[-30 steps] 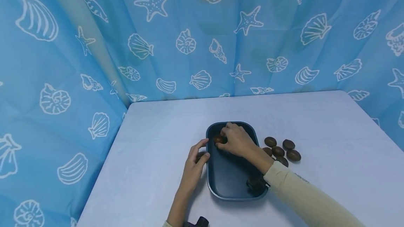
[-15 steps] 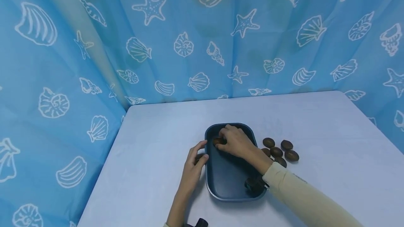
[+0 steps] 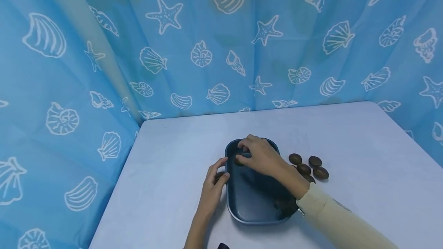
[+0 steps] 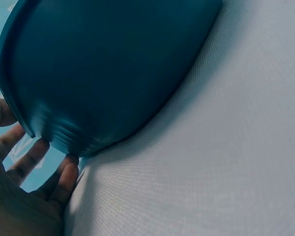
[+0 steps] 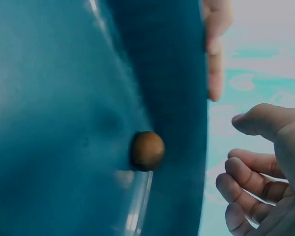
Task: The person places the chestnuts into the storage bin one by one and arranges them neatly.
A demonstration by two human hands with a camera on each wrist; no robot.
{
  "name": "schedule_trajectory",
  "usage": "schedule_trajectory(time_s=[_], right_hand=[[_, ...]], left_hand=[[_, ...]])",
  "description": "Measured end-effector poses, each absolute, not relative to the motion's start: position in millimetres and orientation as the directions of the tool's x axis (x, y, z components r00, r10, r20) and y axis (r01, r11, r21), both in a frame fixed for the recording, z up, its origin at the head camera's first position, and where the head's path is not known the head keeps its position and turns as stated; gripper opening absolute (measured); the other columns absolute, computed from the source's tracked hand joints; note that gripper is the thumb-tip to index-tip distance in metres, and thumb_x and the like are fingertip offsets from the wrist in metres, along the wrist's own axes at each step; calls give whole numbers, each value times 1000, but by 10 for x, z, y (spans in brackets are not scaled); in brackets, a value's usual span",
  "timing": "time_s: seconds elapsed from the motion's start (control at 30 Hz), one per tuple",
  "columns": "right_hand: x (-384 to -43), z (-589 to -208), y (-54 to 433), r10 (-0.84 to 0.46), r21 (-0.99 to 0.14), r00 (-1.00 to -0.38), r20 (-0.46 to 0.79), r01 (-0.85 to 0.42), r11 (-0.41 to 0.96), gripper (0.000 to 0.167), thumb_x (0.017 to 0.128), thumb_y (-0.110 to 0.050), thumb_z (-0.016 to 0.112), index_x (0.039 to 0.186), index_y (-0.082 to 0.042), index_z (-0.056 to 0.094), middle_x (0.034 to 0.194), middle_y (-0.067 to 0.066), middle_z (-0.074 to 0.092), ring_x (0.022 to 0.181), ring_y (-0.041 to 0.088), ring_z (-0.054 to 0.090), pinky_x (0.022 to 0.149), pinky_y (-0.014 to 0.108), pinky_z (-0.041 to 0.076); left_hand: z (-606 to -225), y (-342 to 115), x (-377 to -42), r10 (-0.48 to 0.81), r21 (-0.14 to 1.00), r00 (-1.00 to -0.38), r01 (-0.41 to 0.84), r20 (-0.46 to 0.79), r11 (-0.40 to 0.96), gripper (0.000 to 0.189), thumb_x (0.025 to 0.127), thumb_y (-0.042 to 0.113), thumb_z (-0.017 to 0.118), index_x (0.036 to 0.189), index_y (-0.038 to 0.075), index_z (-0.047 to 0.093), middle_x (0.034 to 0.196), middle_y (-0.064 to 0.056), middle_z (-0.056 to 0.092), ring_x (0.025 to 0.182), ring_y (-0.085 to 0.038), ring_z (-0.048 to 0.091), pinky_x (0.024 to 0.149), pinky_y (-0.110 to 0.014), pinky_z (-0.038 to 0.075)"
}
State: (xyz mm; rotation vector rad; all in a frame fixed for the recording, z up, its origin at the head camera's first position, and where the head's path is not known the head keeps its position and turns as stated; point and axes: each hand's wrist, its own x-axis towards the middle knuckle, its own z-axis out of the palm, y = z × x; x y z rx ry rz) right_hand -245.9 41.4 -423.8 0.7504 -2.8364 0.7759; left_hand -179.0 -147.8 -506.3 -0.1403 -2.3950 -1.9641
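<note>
A dark blue rectangular tray (image 3: 249, 203) stands on the table. My left hand (image 3: 212, 189) is at its left side; in the left wrist view the fingertips of this hand (image 4: 27, 182) touch the tray's outer wall (image 4: 108, 69). Over the tray's far end hovers my right hand (image 3: 259, 158), thumb and fingers spread. A brown oval nut (image 3: 238, 161) lies below it, partly hidden in the head view. The right wrist view has this nut (image 5: 148, 151) against the tray wall, apart from the right hand (image 5: 265, 172), which holds nothing.
Several similar brown nuts (image 3: 304, 169) lie on the white table (image 3: 173, 180) right of the tray, some hidden by the right forearm. A blue shell-patterned curtain (image 3: 214, 49) hangs behind and left of the table.
My right hand has let go of the nut at the tray's far left and lifted slightly, with its fingers spreading. The left hand stays at the tray's side.
</note>
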Motion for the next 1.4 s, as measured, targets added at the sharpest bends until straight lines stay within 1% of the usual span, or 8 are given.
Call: schedule_trajectory(time_s=[0.1,0.27,0.4,0.57,0.8,0.97,1.23,1.4], right_hand=[[-2408,-4160,491,-435,-484,-865,250,-501,717,34,91,-30,73,116,-8,70,97,0,60,88,18,59,77,39,53],[-2307,-4071,672,-411,-527,-864,291,-503,685,31,92,-25,73,117,-8,69,98,1,61,89,19,59,76,38,53],[-2193,-4041,803,-386,-525,-871,304,-492,695,28,91,-24,73,115,-10,70,95,-1,60,86,18,58,72,35,51],[-2001,-4039,1029,-367,-520,-880,301,-474,711,26,93,-26,72,115,-13,70,95,-3,59,87,17,58,73,35,52],[-1728,-4023,1490,-289,-496,-901,323,-421,759,23,92,-21,73,114,-14,69,93,-7,58,81,12,56,68,29,53],[-1700,-4043,1693,-292,-455,-881,371,-447,770,22,90,-15,75,111,-16,70,90,-10,56,78,10,55,67,29,54],[-1699,-4183,2039,-241,-382,-891,385,-392,837,26,83,-11,80,107,-12,71,86,-8,56,77,9,52,66,34,52],[-1765,-4236,2149,-192,-406,-940,282,-298,864,28,86,-18,78,111,-8,70,91,0,60,81,20,55,66,37,49]], left_hand=[[-4987,-1472,-1778,47,978,-996,86,78,188,43,104,25,53,145,35,50,142,0,47,121,-23,56,105,-45,42],[-4952,-1451,-1774,44,976,-995,95,88,198,43,104,22,53,146,28,51,143,-4,47,121,-26,55,105,-48,42],[-5023,-1479,-1774,39,969,-994,108,101,221,43,103,27,54,145,32,51,142,0,48,120,-23,56,105,-48,43],[-5064,-1495,-1713,17,969,-997,83,81,235,43,102,25,54,144,31,52,140,0,49,118,-23,58,103,-48,45],[-5100,-1417,-1717,74,972,-995,78,63,224,44,103,26,54,147,31,50,141,2,47,119,-20,57,104,-45,43],[-5055,-1443,-1750,48,972,-995,96,88,214,43,103,26,54,146,34,50,140,3,47,118,-21,57,104,-46,42],[-5074,-1445,-1761,50,972,-996,78,68,222,42,103,28,54,145,35,50,141,3,47,120,-21,56,104,-46,42],[-5049,-1459,-1779,25,969,-996,89,85,231,42,103,30,54,144,37,51,140,5,48,119,-21,56,104,-46,42]])
